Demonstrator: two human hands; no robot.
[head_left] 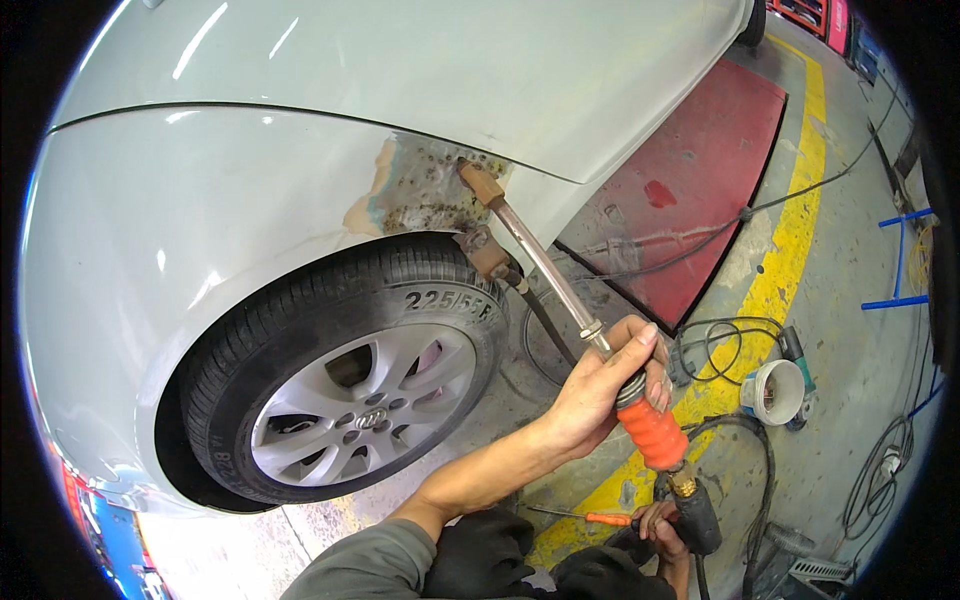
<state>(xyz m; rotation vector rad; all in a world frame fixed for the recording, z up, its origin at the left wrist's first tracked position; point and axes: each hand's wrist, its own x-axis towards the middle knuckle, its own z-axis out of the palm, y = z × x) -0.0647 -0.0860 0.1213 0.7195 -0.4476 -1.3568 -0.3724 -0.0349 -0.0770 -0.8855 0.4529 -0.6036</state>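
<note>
A long dent-pulling tool has its brass tip (481, 183) pressed against a sanded, bare patch (420, 190) on the white car's wing, just above the wheel arch. Its metal rod (545, 265) slants down to the right into an orange ribbed grip (652, 436) and a black handle (697, 517). My left hand (603, 388) is closed around the rod's lower end, just above the orange grip, with the forearm reaching up from a grey sleeve. My right hand (658, 527) is partly hidden low in the picture and grips the black handle.
The tyre and silver alloy wheel (355, 405) sit directly below the patch. A red floor plate (690, 190), a yellow floor stripe (790, 230), a white round-headed tool (775, 392), coiled cables (730, 345) and an orange-handled screwdriver (600, 518) lie on the concrete. Blue bars (900, 260) stand at the right.
</note>
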